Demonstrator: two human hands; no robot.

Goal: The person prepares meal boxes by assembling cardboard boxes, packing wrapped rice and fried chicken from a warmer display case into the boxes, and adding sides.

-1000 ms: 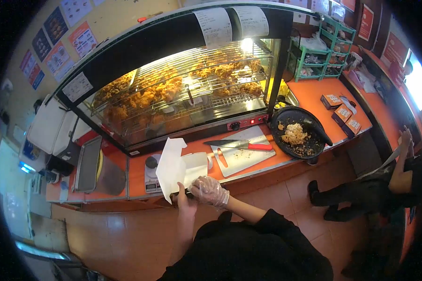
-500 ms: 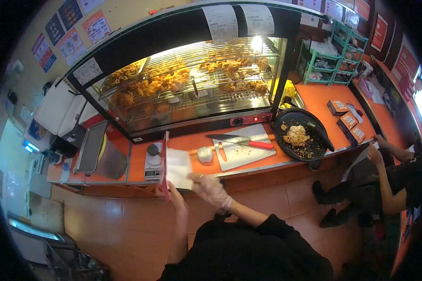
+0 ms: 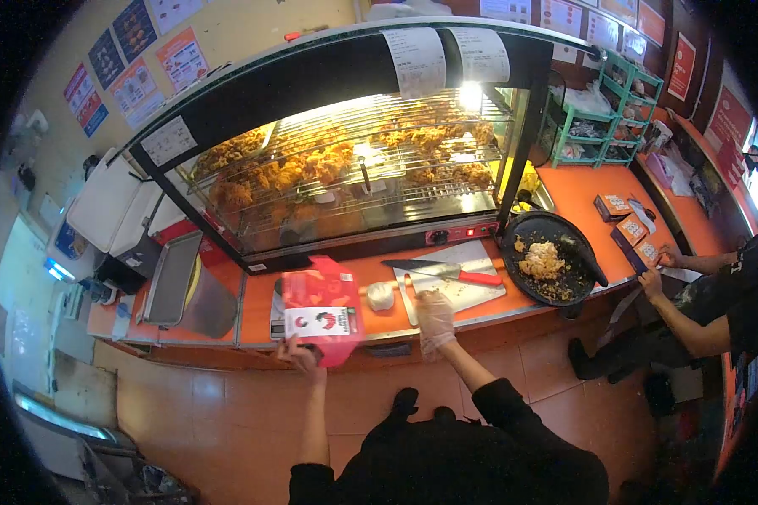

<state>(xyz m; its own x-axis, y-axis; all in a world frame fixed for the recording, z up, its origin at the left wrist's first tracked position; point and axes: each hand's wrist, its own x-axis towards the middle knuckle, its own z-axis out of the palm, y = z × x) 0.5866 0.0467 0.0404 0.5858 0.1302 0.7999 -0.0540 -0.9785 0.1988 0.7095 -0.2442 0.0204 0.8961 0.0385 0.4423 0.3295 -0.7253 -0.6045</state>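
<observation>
My left hand (image 3: 300, 354) is closed on the lower left edge of a red printed cardboard food box (image 3: 322, 290), opened out flat, its printed side facing me. The box is held up in front of the counter and covers most of a small scale (image 3: 276, 316). My right hand (image 3: 435, 321), in a clear plastic glove, is over the near edge of a white cutting board (image 3: 472, 296). Its fingers are blurred and foreshortened. Across the board lies a knife (image 3: 442, 270) with a red handle. A round whitish object (image 3: 381, 295) sits between the box and the board.
Behind the counter edge stands a lit glass warmer (image 3: 354, 168) with fried chicken. A black round pan (image 3: 549, 257) holds chopped food. Small boxes (image 3: 630, 227) lie further right, where a co-worker's hands (image 3: 661, 269) handle one. A metal tray (image 3: 173, 278) leans at left.
The red box has turned from edge-on to face me. My right hand has left the box and moved right to the cutting board. The co-worker's hands now hold a small box.
</observation>
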